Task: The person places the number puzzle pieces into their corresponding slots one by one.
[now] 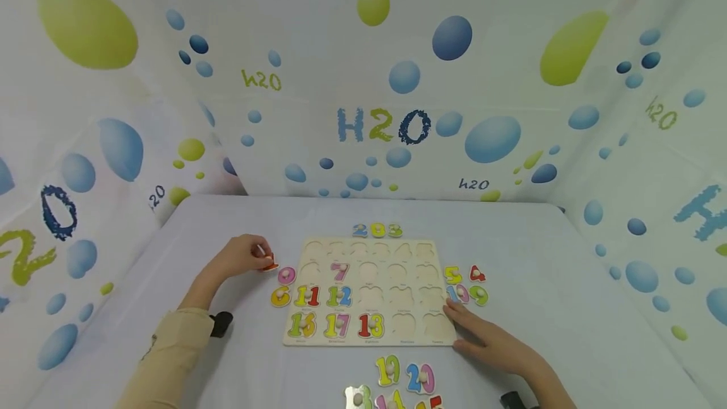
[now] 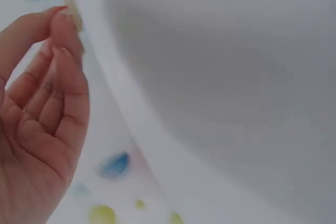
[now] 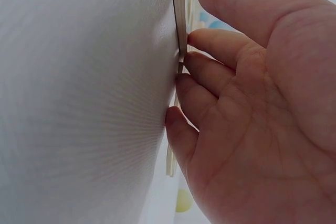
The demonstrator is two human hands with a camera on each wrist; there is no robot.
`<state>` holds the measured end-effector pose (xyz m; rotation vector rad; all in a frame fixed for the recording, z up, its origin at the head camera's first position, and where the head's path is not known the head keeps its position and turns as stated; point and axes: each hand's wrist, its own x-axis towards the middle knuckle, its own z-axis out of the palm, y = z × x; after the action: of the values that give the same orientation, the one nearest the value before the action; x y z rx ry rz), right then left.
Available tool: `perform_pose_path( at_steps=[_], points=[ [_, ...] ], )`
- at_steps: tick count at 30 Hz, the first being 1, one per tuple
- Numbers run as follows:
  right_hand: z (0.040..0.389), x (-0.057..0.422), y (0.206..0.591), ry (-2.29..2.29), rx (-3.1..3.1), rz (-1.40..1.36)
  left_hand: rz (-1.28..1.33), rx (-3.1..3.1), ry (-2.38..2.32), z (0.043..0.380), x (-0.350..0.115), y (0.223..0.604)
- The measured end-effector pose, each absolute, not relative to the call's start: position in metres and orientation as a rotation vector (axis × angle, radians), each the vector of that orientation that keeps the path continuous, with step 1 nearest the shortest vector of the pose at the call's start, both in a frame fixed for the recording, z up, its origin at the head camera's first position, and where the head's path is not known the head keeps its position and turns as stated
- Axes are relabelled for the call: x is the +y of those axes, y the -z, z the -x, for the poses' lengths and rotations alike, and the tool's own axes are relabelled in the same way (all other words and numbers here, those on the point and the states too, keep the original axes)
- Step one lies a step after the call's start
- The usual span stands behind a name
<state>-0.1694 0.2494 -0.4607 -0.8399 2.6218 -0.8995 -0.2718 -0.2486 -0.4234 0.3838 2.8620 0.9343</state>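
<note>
My left hand is left of the wooden number puzzle board and pinches a small red-orange puzzle piece between thumb and fingertips. The left wrist view shows that piece edge-on; I cannot tell its numeral. Near it on the table lie a pink 0 and a yellow-orange 6. At the board's right edge rests my right hand, fingers extended, fingertips against the edge in the right wrist view. The board holds a 7, 11, 12 and several more numbers.
Beyond the board lie a 2, a yellow piece and a 3. To its right are a 5, a 4, a 10 and a 9. Nearer lie a 19, a 20 and other pieces. Patterned curtains surround the table.
</note>
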Motion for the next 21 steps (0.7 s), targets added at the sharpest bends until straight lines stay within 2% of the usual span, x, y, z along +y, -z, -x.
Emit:
perform_pose_path(
  at_steps=[4,10,21],
  points=[
    [0.17,0.252,0.463,0.893,2.624,0.841,-0.473,2.793,-1.062,0.298,-0.209,0.418],
    [0.171,0.25,0.466,0.91,2.638,0.886,-0.562,2.734,-0.984,0.33,-0.154,0.419],
    [0.167,0.248,0.463,0.904,2.653,0.92,-0.487,2.792,-0.806,0.333,-0.134,0.433]
  ],
)
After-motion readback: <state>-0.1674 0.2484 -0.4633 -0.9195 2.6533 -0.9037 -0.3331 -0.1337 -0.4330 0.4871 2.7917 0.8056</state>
